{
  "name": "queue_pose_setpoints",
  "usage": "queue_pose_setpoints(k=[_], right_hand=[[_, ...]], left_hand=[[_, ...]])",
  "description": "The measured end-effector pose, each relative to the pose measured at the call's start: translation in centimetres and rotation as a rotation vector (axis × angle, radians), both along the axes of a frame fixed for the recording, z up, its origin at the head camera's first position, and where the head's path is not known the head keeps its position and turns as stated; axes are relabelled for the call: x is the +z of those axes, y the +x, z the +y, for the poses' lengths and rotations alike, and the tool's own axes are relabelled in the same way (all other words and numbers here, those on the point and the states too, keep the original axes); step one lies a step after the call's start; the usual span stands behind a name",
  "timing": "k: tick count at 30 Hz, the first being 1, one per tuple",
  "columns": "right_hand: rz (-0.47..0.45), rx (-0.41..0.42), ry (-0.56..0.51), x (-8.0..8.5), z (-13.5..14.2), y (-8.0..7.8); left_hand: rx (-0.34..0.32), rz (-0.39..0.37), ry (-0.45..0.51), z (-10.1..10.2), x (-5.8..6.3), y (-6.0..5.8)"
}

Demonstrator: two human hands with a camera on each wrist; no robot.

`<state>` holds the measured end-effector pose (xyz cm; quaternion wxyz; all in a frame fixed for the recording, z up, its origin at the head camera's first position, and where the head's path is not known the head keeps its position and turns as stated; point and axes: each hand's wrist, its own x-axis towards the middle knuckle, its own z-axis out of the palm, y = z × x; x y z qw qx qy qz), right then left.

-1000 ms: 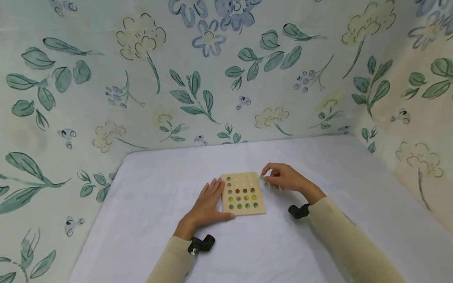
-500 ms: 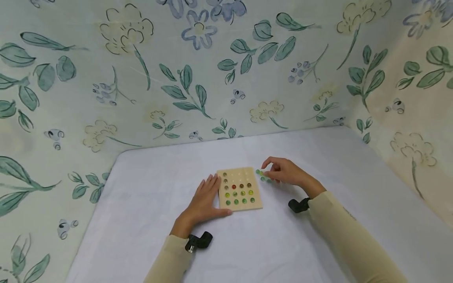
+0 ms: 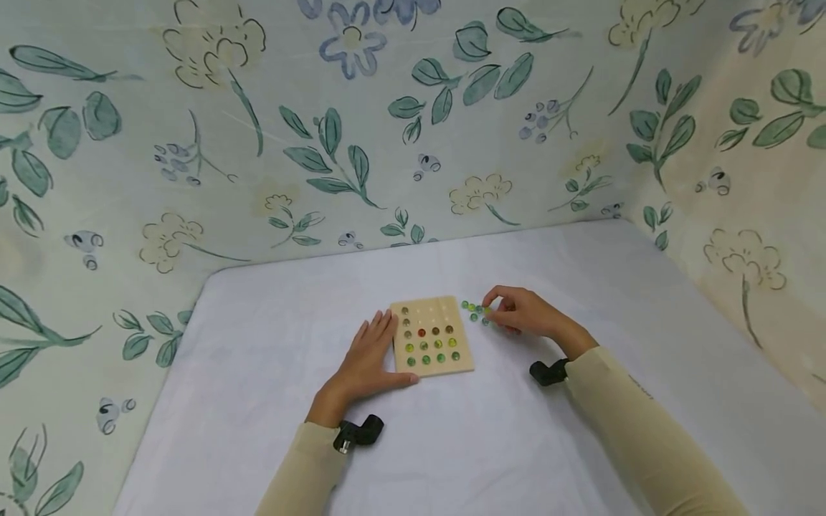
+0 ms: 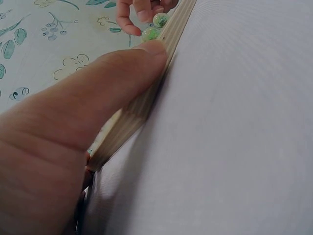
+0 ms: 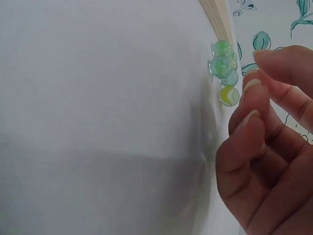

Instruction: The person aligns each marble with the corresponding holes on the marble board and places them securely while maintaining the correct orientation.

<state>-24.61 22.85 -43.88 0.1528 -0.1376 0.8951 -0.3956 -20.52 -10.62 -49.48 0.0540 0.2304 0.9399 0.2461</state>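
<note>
A light wooden board (image 3: 466, 364) with rows of round hollows lies on the table. Glass marbles sit in its left column and front rows: green, yellow-green, dark ones and a red marble (image 3: 421, 332). My left hand (image 3: 364, 358) steadies the board, fingers straight along its left side and thumb at the front edge. Several loose green marbles (image 3: 474, 317) lie beyond the board's right edge. My right hand (image 3: 525, 312) is right beside them, its fingers bent and a gap between the fingertips. In the right wrist view a yellow-swirled marble (image 5: 229, 96) lies close to these fingers.
A white cloth (image 3: 452, 444) covers the table. Behind and to the right hang floral fabric walls (image 3: 361, 129). Black wrist cameras (image 3: 358, 433) are strapped at both beige sleeves.
The head view has shifted, so everything sits higher and the board a little further left. My right hand has drawn rightward from the board, leaving more loose marbles visible. My left hand keeps its place.
</note>
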Motion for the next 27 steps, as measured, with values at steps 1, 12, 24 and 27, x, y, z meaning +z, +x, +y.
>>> queue_pose_setpoints(k=[1, 12, 24, 27], right_hand=[[-0.004, -0.005, 0.003, -0.11, 0.09, -0.01], [-0.03, -0.003, 0.013, -0.45, 0.14, 0.43], [-0.003, 0.025, 0.103, -0.9, -0.37, 0.28], [-0.004, 0.03, 0.124, -1.08, -0.38, 0.16]], left_hand=[[-0.001, -0.002, -0.001, -0.01, 0.04, -0.01], [-0.003, -0.006, 0.026, -0.06, 0.14, 0.07], [-0.005, -0.016, -0.011, -0.07, 0.11, 0.0], [-0.005, -0.012, -0.008, -0.09, 0.14, 0.01]])
